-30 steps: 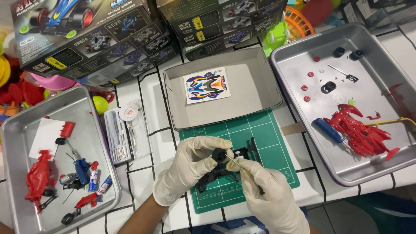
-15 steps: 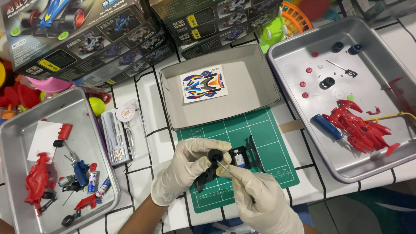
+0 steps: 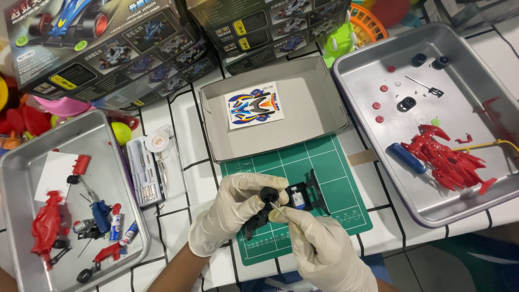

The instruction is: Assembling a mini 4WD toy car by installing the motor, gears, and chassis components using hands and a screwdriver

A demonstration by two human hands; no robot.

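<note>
Both hands wear pale latex gloves over a green cutting mat [image 3: 324,162]. My left hand [image 3: 232,211] grips a black toy car chassis [image 3: 303,196] with a black wheel [image 3: 267,194] at its near end. My right hand [image 3: 319,246] pinches a thin metal axle [image 3: 277,208] that points into that wheel. A small silver motor [image 3: 296,197] shows in the middle of the chassis.
A grey cardboard tray [image 3: 319,103] with a sticker sheet [image 3: 253,105] lies behind the mat. A metal tray [image 3: 362,70] on the right holds a red car body [image 3: 446,159], a blue-handled screwdriver [image 3: 408,158] and small wheels. Another metal tray [image 3: 16,178] on the left holds red and blue parts. Kit boxes [image 3: 108,43] stand at the back.
Both hands and the chassis have stayed over the mat. The view has shifted slightly, and the right hand's fingers have settled on the axle at the wheel.
</note>
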